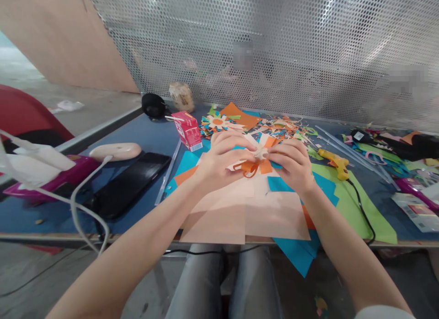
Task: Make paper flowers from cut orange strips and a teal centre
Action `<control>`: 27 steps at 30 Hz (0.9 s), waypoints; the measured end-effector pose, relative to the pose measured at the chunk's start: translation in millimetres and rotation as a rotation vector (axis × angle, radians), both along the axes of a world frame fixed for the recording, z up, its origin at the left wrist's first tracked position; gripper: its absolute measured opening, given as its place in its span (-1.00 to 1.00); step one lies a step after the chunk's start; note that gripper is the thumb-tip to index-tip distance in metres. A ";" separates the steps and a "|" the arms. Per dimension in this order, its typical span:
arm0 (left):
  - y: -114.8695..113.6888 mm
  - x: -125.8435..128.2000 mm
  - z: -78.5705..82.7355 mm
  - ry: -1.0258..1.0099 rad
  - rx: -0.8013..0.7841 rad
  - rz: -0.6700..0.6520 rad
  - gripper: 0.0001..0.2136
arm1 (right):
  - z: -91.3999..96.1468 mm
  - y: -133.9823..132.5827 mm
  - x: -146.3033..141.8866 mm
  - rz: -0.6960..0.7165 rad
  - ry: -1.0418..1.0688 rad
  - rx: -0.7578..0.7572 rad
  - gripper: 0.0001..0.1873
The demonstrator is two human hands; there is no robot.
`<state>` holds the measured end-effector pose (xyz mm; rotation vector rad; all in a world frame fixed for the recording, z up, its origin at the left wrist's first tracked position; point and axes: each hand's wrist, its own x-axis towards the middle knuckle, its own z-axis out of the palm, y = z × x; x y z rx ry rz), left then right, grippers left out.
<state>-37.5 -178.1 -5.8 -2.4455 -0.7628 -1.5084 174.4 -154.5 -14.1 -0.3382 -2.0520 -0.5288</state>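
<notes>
Between my two hands is a paper flower point(261, 153) with orange and white strips for petals, some of them curled into loops. My left hand point(228, 156) pinches its left side near the centre. On the other side, the fingers of my right hand point(291, 161) are closed on its petals. Beneath the flower lie pale peach paper sheets point(219, 218), with blue paper point(297, 255) and green paper point(372, 213) sticking out around them. A yellow glue gun point(334, 162) rests on the green paper, right of my right hand.
Behind my hands lie colourful paper scraps point(281, 127) and a white paper flower point(218, 122). A pink drink carton point(187, 130) stands at the left, near a black phone point(133, 184) and a white cable point(73, 200). A perforated metal panel point(212, 49) rises behind the table.
</notes>
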 end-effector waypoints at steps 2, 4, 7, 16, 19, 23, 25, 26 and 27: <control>0.6 0.0 -0.8 -0.007 0.020 -0.011 -0.92 | -1.1 1.3 -0.7 0.018 0.004 -0.020 -0.69; 0.6 -0.3 -0.7 -0.024 0.027 -0.019 -0.93 | -2.0 2.6 -1.9 0.032 0.015 -0.046 -0.69; 0.0 -0.5 0.4 -0.040 -0.039 -0.017 -0.96 | -1.6 2.2 -5.1 0.051 0.039 -0.103 -0.72; 7.0 -0.7 -3.7 -0.487 -0.612 -0.315 -0.79 | 4.1 -7.4 -11.1 -0.020 0.154 -0.549 -0.85; 9.3 -0.7 -4.2 -0.631 -0.792 -0.372 -0.75 | 0.3 -5.4 -10.8 -0.050 0.179 -0.727 -0.76; 11.9 1.1 -5.7 -0.720 -0.874 -0.373 -0.73 | -4.0 -3.1 -12.2 -0.028 0.204 -0.917 -0.83; 13.7 1.6 -6.8 -0.768 -0.924 -0.382 -0.72 | -4.4 -2.9 -13.0 -0.013 0.215 -0.981 -0.82; 14.5 1.5 -7.1 -0.787 -0.965 -0.392 -0.72 | -4.2 -2.9 -13.2 -0.007 0.217 -1.005 -0.82; 15.1 1.3 -7.2 -0.801 -1.012 -0.405 -0.73 | -4.0 -2.8 -13.4 0.000 0.220 -1.022 -0.81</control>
